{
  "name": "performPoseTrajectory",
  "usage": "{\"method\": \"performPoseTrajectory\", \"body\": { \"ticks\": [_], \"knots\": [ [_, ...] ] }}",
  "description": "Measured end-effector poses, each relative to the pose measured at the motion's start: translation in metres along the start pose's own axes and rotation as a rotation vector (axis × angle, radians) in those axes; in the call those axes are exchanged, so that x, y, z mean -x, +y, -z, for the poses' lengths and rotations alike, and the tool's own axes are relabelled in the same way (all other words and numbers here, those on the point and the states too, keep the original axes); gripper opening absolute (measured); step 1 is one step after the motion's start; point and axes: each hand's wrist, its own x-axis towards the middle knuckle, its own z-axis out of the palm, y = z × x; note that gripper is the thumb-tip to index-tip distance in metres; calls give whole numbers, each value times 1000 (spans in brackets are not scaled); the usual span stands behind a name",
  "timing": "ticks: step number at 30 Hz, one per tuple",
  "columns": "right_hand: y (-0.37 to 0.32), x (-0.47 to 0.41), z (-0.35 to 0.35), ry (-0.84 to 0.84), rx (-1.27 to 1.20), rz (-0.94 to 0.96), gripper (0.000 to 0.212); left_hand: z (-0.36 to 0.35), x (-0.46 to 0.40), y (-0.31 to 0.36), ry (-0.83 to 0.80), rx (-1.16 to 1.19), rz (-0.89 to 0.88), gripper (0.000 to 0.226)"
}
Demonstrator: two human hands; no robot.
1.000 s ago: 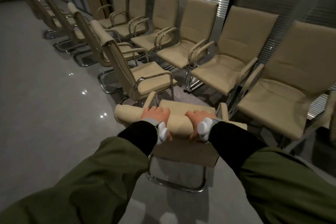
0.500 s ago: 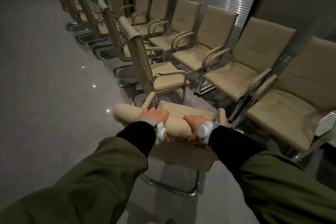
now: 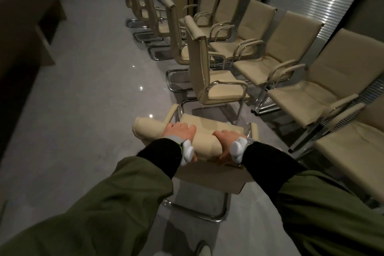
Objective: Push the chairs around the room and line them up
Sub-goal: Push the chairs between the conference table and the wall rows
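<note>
A beige armchair on a chrome sled frame stands right in front of me, and I see it from behind and above; its padded backrest top (image 3: 204, 146) lies across the lower middle of the view. My left hand (image 3: 179, 132) grips the top edge left of centre. My right hand (image 3: 225, 138) grips the same edge to the right, fingers curled over it. Just beyond stands the nearest chair of a row (image 3: 209, 72), side-on, with several more beige chairs (image 3: 158, 21) lined up behind it toward the far wall.
A second row of beige armchairs (image 3: 295, 48) runs along the right wall by the window blinds, facing the first row across a narrow gap. A dark desk (image 3: 25, 33) stands at the left. Between the desk and the chairs lies glossy grey floor (image 3: 87, 93).
The view has swung left and the chair I hold has moved closer in behind the end chair of the row. Both hands have kept their grip on the backrest.
</note>
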Motion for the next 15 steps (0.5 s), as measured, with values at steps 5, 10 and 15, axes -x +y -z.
{"method": "performPoseTrajectory", "body": {
  "ticks": [5,10,15],
  "knots": [
    [-8,7,-2,7,76,48,86,-2,22,4,-34,2,79,75],
    [-13,1,-3,27,83,143,85,-4,36,7,-35,16,185,75],
    [-6,-3,1,23,101,219,85,-3,42,18,-39,39,276,76]
  ]
}}
